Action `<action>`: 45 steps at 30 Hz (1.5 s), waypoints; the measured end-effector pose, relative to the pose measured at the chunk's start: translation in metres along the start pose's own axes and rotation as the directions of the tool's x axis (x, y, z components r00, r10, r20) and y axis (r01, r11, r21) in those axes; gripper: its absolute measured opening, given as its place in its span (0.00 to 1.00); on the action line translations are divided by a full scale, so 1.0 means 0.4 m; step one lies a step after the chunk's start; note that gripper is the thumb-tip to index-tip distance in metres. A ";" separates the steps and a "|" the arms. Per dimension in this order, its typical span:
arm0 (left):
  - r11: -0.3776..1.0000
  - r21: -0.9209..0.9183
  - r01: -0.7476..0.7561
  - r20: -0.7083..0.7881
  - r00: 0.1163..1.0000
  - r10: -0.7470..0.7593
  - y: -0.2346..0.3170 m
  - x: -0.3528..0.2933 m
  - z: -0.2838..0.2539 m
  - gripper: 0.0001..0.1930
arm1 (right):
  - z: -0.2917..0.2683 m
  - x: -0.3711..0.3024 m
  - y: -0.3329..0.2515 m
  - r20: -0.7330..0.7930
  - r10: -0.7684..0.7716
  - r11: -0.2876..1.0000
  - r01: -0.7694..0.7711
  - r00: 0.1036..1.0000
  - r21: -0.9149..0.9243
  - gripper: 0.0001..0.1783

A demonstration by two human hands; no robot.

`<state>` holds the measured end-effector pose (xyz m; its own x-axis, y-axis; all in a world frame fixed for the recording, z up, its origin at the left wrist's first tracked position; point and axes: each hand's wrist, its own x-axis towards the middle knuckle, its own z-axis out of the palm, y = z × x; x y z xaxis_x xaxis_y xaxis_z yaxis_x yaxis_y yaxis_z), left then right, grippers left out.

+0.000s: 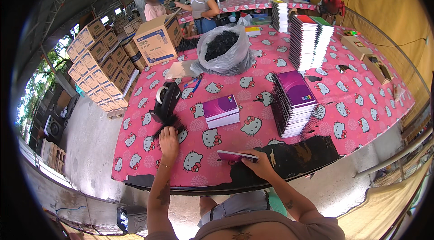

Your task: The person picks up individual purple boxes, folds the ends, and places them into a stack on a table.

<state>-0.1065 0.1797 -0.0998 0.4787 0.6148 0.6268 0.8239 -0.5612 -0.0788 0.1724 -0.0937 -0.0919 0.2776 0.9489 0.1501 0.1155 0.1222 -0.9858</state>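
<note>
My right hand (258, 164) grips a small purple-covered notebook (234, 155), held edge-on just above the near table edge. My left hand (169, 142) reaches to a small heap of thin black plastic binding coils (177, 125). Its fingers are bent together at the heap's near side, and what they pinch is hidden. Just beyond the heap stands a black tape dispenser (166, 100). A short stack of purple notebooks or covers (221, 111) lies between my hands, farther back. To its right rises a tall stack of spiral-bound purple notebooks (294, 104).
A clear plastic bag of black coils (223, 52), a cardboard box (157, 41) and blue-handled scissors (195, 85) sit farther back on the pink patterned table (246, 138). Tall notebook stacks (304, 43) stand back right, near a red fan (331, 0). Other people are beyond.
</note>
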 end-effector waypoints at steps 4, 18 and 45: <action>0.999 0.025 -0.046 -0.013 0.999 0.046 0.029 0.015 -0.020 0.12 | -0.003 0.000 0.005 -0.008 -0.014 1.000 0.014 1.000 -0.009 0.17; 0.984 -0.177 0.033 0.132 0.991 -0.009 0.058 -0.017 -0.028 0.09 | 0.002 0.000 0.005 -0.012 -0.022 1.000 0.022 1.000 0.003 0.17; 0.528 -0.831 0.173 0.309 0.934 0.179 0.432 -0.120 -0.271 0.29 | 0.000 0.009 0.008 0.022 0.007 0.999 -0.008 1.000 0.041 0.17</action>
<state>-0.0199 -0.0068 -0.0594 0.6887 0.6446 0.3320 0.2660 -0.6506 0.7113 0.1736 -0.0897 -0.0944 0.2573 0.9559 0.1416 0.0746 0.1265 -0.9892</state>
